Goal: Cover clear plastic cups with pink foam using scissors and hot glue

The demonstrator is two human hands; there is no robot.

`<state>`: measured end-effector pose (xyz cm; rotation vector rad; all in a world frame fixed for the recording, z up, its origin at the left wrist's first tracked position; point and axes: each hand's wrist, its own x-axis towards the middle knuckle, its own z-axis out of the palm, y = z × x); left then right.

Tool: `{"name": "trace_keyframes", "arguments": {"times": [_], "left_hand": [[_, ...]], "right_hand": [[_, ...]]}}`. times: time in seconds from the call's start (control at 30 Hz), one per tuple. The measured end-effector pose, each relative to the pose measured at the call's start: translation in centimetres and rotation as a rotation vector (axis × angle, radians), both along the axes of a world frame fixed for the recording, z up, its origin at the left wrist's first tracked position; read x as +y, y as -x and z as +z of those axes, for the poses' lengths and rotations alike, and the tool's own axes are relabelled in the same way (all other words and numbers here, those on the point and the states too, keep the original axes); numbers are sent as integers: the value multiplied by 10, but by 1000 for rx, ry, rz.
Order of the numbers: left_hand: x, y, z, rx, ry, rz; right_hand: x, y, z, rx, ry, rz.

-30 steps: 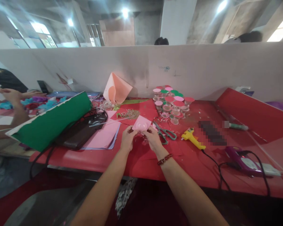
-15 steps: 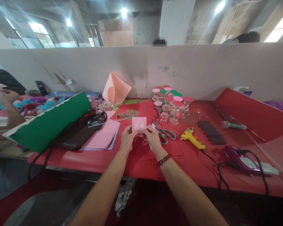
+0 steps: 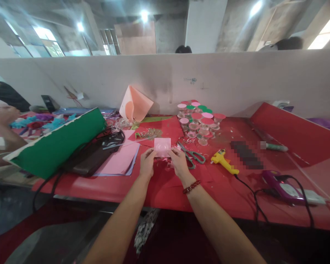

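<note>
A small pink paper square [image 3: 162, 143] is held up over the red table, pinched along its left side by my left hand [image 3: 147, 162] and along its right side by my right hand [image 3: 178, 161]. Both hands are closed on it. A faint round, clear shape shows on the paper's near face; whether it is a plastic cup I cannot tell. Just right of the paper lie green-handled scissors [image 3: 192, 156]. Behind them stands a cluster of clear plastic cups [image 3: 194, 126] topped with red, pink and green paper discs.
To the right lie a yellow glue gun [image 3: 224, 162] and a purple power strip [image 3: 284, 187] with cords. Pink sheets [image 3: 119, 157] and a black bag [image 3: 90, 156] sit left, beside a green board [image 3: 63, 141]. A co-worker's arm [image 3: 5, 132] shows at far left.
The pink paper square has tilted slightly, and the round clear shape on it looks fainter. My hands stay nearly in place. At far left, the co-worker's hand has shifted.
</note>
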<state>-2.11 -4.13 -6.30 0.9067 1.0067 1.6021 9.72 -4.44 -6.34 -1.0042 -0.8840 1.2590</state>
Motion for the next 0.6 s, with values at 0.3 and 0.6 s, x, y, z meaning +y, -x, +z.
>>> {"name": "trace_keyframes", "arguments": {"times": [0.3,0.6], "left_hand": [[-1,2,1,5,-36,10],[0,4,3,26,-19,6]], "right_hand": [[0,-1,-1,-17,-31,-16],[0,-4,3,-41,-20,-52]]}}
